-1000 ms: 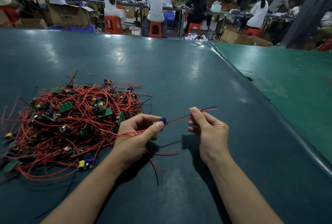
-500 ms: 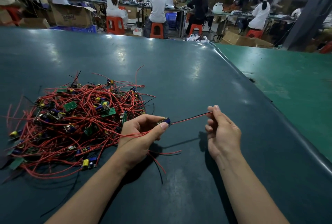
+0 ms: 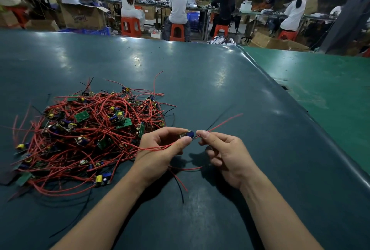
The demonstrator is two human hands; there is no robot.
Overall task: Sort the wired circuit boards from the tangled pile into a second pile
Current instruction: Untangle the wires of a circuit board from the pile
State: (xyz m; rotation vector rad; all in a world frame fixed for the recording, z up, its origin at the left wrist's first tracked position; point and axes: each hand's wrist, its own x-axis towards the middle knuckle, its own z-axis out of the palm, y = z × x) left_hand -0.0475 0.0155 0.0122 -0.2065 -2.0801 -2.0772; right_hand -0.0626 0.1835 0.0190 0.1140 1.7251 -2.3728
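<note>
The left hand (image 3: 160,149) pinches a small wired circuit board (image 3: 187,134) between thumb and curled forefinger; a glossy blue cylindrical capacitor shows at the board's right end. The right hand (image 3: 226,151), just beside it at 3 o'clock, nips the board's leads (image 3: 224,121) between thumb and forefinger, close against the board, with its other fingers curled loosely under. Those leads, one red and one black, thin and plastic-sheathed, run on from the pinch toward 2 o'clock, lifted clear of the table. More red strands loop from under the left thumb back toward 9 o'clock, and a red and a black tail trail under the wrists toward 6 o'clock.

At 9 to 10 o'clock from the grip lies the tangled pile (image 3: 88,135): a low heap of springy red wire with a few black strands, studded with flat green rectangular boards and stubby yellow and blue cylinders. It touches the left hand's knuckle side.

Everything rests on a dark teal table (image 3: 200,81), smooth and slightly shiny, with a rounded edge at 3 o'clock; a brighter green surface (image 3: 320,81) lies beyond it.

At 12 o'clock, workers sit on orange plastic stools (image 3: 177,32) at long benches. A cardboard box (image 3: 84,18) at 11 o'clock bears printing too blurred to read.
</note>
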